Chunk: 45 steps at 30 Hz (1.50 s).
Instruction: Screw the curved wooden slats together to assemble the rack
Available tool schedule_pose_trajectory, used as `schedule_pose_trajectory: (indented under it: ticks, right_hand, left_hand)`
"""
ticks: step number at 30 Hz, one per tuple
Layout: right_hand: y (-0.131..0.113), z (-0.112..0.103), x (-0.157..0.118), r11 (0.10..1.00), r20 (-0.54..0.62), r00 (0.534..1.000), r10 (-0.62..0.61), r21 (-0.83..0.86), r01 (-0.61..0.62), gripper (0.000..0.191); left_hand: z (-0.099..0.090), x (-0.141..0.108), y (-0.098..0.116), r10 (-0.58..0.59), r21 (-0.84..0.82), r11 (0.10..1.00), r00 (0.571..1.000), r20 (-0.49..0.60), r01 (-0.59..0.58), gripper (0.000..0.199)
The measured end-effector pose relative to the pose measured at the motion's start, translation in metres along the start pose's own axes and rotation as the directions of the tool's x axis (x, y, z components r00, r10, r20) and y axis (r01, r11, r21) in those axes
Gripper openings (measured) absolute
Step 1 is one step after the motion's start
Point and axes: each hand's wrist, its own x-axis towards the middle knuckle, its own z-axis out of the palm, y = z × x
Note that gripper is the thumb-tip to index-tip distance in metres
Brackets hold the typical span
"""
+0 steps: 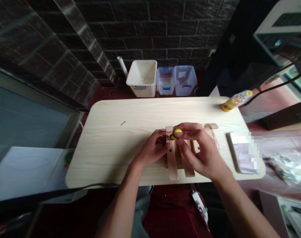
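Note:
My right hand (200, 148) is closed round a short yellow and black screwdriver (175, 134), tilted with its tip down and to the left. The tip meets a light wooden piece (172, 165) near its upper end; a dark round spot shows lower on that piece. On the left side, my left hand (154, 147) pinches the piece's upper end beside the tip; whether it holds a small part there is hidden. Further wooden strips (189, 172) lie under my right hand. A curved wooden piece (211, 126) is just beyond it.
A clear bottle-like container with a yellow base (228, 105) lies at the table's (103, 115) back right corner. A phone (242, 153) rests at the right edge. A small dark rod (123, 123) is at the left. Beyond the table stand a cream bin (143, 79) and clear boxes (185, 81).

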Motion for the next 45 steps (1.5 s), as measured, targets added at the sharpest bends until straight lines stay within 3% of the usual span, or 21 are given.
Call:
schedule_pose_trajectory:
  ticks: [13,22,32,40,45]
  right_hand:
    - [-0.001,0.000,-0.002,0.998,0.000,0.999,0.040,0.056,-0.040,0.017]
    - [-0.001,0.002,-0.003,0.995,-0.055,0.995,0.082,0.063,-0.079,0.013]
    - [0.003,0.004,-0.007,0.993,-0.072,0.991,0.115,0.048,-0.112,0.025]
    - [0.001,0.002,-0.006,0.994,-0.034,0.997,0.072,0.079,-0.069,0.022]
    - [0.001,0.002,-0.007,0.991,-0.034,0.995,0.094,0.095,-0.091,0.024]
  left_hand:
    - [0.000,0.000,-0.003,-0.001,0.009,1.000,1.000,0.013,0.000,0.047]
    - [0.006,-0.003,-0.012,0.123,0.092,0.989,0.991,-0.059,-0.118,0.038]
    - [0.008,-0.006,-0.025,0.237,0.178,0.960,0.966,-0.103,-0.217,0.027]
    - [0.001,-0.002,-0.011,0.205,0.197,0.961,0.978,-0.041,-0.193,0.029]
    - [0.003,-0.005,-0.008,0.164,0.157,0.976,0.984,-0.069,-0.151,0.032]
